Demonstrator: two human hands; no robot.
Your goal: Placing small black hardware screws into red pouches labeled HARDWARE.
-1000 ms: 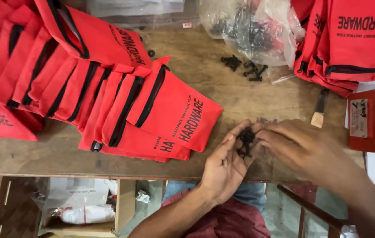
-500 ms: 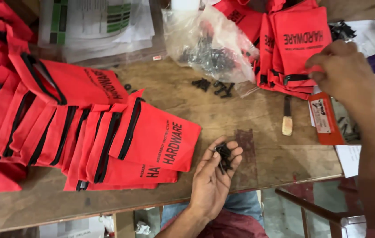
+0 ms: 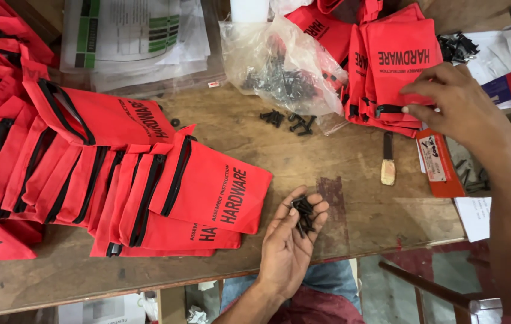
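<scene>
L hand (image 3: 291, 240) is held palm-up over the near bench (image 3: 357, 198) edge, fingers half-curled, cupping a small heap of black screws (image 3: 303, 213); nothing is pinched, they just rest on the palm and fingers. R hand (image 3: 456, 105) is reached out to the far-right pouch stack (image 3: 399, 66), thumb and fingertips closed on the lower edge of the top red pouch, near its black zip.

Risks, as judged: the screws sit loose near the fingertips, right at the bench edge, so a tilt of the palm could send some rolling off to the floor. The pouch is gripped by one corner only; if pulled, the ones under it could be dragged along or the stack toppled toward the clear bag (image 3: 279, 63). Loose screws (image 3: 288, 120) lie beside that bag and could be swept away by a sliding pouch.

Packages etc.: red flat fabric pouches w/ black zips and black lettering are fanned in an overlapping row (image 3: 117, 174) across the left half of the bench. A crumpled clear plastic bag of dark screws sits top centre. A sleeve of white printed sheets (image 3: 129, 42) w/ green bars lies top left. An orange-red card label (image 3: 441, 162) w/ a white patch lies right of a small wooden-handled tool (image 3: 388, 159). White papers (image 3: 477, 216) are seen at far right.
</scene>
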